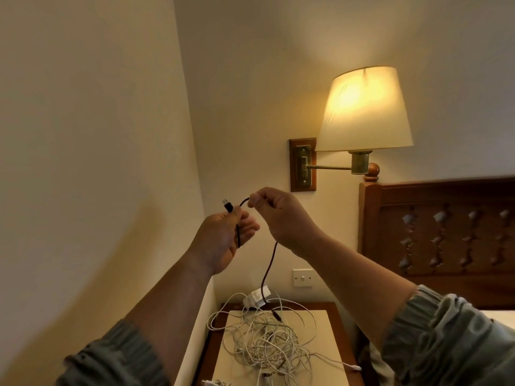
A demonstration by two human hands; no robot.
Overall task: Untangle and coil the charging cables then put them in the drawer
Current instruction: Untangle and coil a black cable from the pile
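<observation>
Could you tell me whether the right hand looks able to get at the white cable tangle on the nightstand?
Probably yes: nothing stands between the right hand and the white cable tangle, though it pinches the dark cable.

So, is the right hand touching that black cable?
Touching: head view shows the right hand pinching the black cable between thumb and fingertip, beside the left hand gripping its plug end.

- The black cable [269, 263] looks matt; its plug [226, 203] has a shiny metal tip.
- The white cables [267, 338] are smooth plastic with a faint sheen.
- The bench [338, 324] has a polished reddish wood rim around a pale matt top.
- The lampshade [365, 107] is matt cloth, and the lamp arm [328, 167] is dull brass-coloured metal.
- The headboard [446, 232] is carved glossy wood.
</observation>
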